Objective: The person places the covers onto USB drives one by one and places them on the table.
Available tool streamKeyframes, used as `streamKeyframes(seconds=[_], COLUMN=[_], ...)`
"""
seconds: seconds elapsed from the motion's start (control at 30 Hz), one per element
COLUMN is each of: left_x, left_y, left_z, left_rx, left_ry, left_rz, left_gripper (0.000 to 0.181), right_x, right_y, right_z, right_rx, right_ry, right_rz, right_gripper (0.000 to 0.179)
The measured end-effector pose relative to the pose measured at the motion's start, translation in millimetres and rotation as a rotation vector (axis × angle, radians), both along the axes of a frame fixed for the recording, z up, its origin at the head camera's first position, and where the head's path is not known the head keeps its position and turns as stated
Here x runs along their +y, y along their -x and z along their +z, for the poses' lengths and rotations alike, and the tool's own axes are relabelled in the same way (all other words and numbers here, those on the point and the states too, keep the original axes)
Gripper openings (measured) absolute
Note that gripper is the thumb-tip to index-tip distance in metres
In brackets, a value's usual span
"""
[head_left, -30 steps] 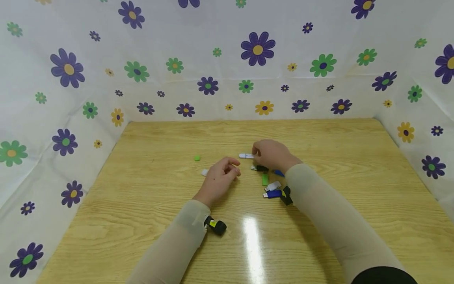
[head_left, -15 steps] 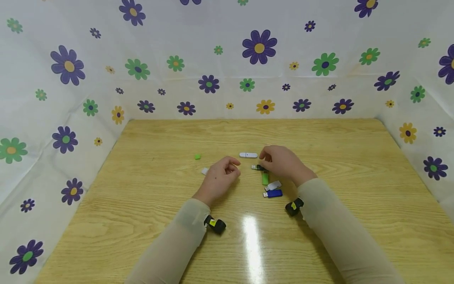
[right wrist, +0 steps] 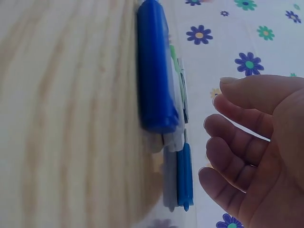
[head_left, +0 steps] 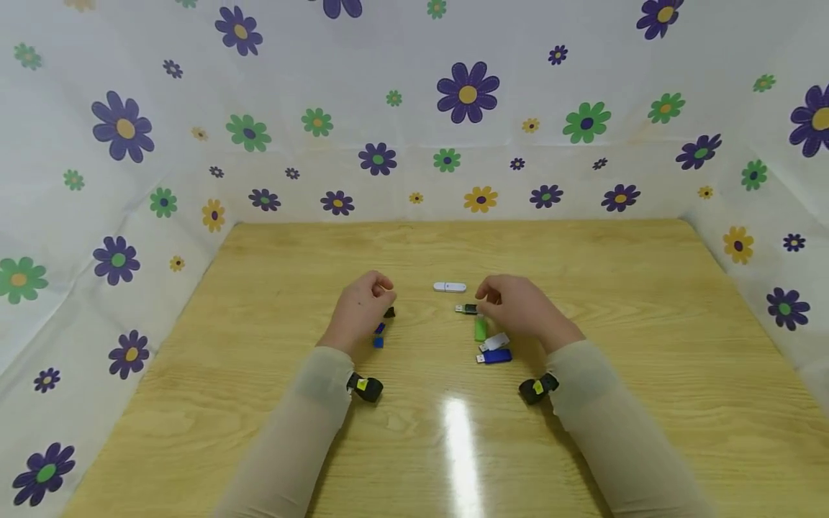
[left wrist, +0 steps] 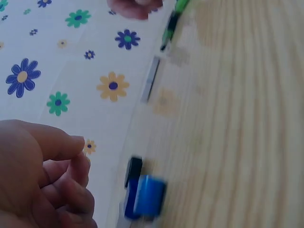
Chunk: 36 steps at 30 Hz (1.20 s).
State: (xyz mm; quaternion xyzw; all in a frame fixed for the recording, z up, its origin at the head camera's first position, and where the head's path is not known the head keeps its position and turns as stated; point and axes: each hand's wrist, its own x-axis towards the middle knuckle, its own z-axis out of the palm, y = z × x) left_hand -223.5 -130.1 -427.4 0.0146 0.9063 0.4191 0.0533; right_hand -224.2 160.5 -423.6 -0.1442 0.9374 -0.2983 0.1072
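Observation:
My left hand (head_left: 356, 306), fingers loosely bent, hovers over small caps at the table's left. A black cap (head_left: 390, 312), a dark blue cap (head_left: 380, 328) and a lighter blue cap (left wrist: 150, 195) show beside it. Nothing is visible between its fingers. My right hand (head_left: 514, 306) hangs relaxed above several USB sticks; the right wrist view shows its fingers apart, holding nothing. Below it are a black USB stick (head_left: 469, 309), a green one (head_left: 481, 329), a white one (head_left: 496, 342) and a blue one (right wrist: 154, 71). A longer white USB stick (head_left: 450, 287) lies between the hands.
A wooden table (head_left: 291, 432) carries everything, with a bright light reflection near its front. White flowered cloth (head_left: 414, 144) stands behind and along both sides. Another light blue stick (right wrist: 185, 175) shows in the right wrist view, hidden under the right hand from above.
My right hand has left the long white USB stick and shifted right. My left hand has moved left, uncovering the black and blue caps and covering the green and white pieces.

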Motion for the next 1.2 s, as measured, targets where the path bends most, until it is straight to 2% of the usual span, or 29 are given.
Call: streamKeyframes(seconds=[0.2, 0.33, 0.5, 0.77, 0.93, 1.2], left_x=[-21.8, -33.3, -43.6, -45.2, -47.3, -47.3], left_y=[14.3, 23.4, 30.3, 34.8, 37.0, 40.5], left_z=[4.6, 6.5, 6.7, 8.6, 6.8, 2.1], left_rx=[-0.017, -0.057, -0.121, -0.178, -0.201, -0.192], left_ry=[0.183, 0.275, 0.325, 0.412, 0.468, 0.499], left_rz=[0.040, 0.076, 0.092, 0.056, 0.056, 0.028], left_gripper=[0.018, 0.026, 0.040, 0.045, 0.050, 0.037], right_x=[0.5, 0.9, 1.1, 4.1, 4.7, 4.2], right_y=[-1.5, -1.9, -1.2, -0.2, -0.7, -0.2], right_z=[-0.6, -2.2, -3.2, -5.8, -5.5, -5.3], right_rx=[-0.003, -0.005, -0.004, -0.006, -0.013, -0.002], right_ry=[0.010, 0.022, 0.040, 0.055, 0.069, 0.074], right_rz=[-0.013, -0.012, 0.000, -0.005, 0.002, 0.009], right_gripper=[0.019, 0.018, 0.018, 0.019, 0.019, 0.018])
